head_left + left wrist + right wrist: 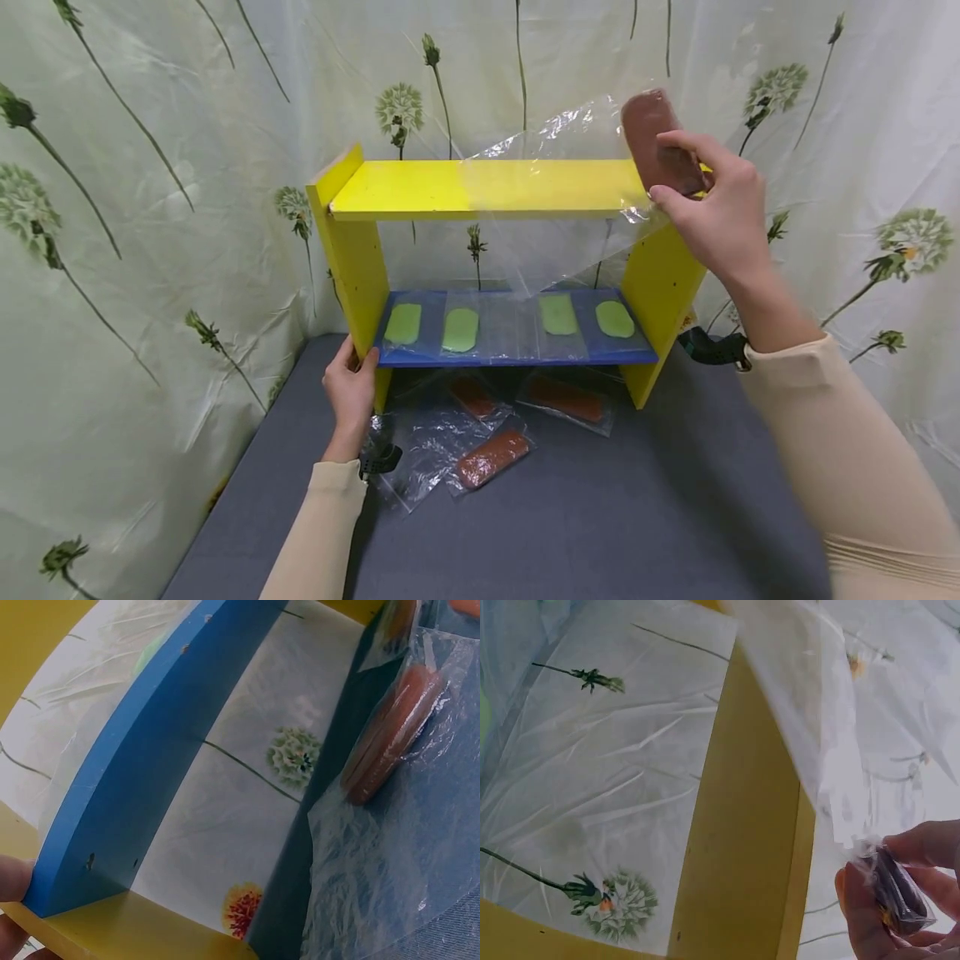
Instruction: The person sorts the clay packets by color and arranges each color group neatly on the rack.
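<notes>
My right hand (723,196) pinches a reddish-brown oblong bar (651,137) in a clear plastic bag (555,158), raised by the right end of a yellow shelf unit (487,185). The bag's loose film trails leftward across the top board. In the right wrist view, thumb and fingers close on the wrapped bar (900,896). My left hand (352,387) grips the unit's left side panel where it meets the blue lower board (517,362); thumb and fingertips show at that corner in the left wrist view. Several flat green pieces (558,315) in clear film lie along the blue board.
Beneath and before the unit, more bagged reddish-brown bars (492,458) lie on the dark grey tabletop (600,517), beside crumpled clear film (420,450). A pale curtain (187,250) printed with dandelions hangs behind and at both sides.
</notes>
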### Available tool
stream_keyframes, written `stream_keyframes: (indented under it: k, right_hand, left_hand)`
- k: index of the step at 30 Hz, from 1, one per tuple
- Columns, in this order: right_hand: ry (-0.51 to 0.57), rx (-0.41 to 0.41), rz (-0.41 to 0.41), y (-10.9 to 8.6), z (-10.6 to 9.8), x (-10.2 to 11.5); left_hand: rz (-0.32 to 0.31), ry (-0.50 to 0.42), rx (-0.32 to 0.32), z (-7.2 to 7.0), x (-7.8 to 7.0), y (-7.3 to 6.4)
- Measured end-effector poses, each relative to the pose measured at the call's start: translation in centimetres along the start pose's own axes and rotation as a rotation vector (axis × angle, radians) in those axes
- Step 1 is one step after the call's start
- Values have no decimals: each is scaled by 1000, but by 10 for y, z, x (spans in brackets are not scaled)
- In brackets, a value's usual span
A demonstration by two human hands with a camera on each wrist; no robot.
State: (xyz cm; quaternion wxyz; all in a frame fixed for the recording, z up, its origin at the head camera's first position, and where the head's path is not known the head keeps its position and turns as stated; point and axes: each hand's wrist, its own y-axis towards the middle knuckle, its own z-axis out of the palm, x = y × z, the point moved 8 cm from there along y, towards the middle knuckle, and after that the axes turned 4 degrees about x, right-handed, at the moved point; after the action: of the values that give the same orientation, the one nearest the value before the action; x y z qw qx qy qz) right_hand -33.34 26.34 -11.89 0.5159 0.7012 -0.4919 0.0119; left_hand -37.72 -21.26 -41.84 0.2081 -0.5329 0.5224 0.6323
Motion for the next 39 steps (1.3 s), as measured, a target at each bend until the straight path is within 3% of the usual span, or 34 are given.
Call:
stream_keyframes:
  k: [12,25,39]
  right_hand:
    - [-7,107,120,27,8,-32]
    - [-145,194,122,30,16,-40]
    - [-280,327,222,34,21,-52]
  left_hand:
    - [13,-12,8,-3,1,-3]
    - [20,-13,3,-3,0,-3]
    - [32,-7,-1,-3,-1,0]
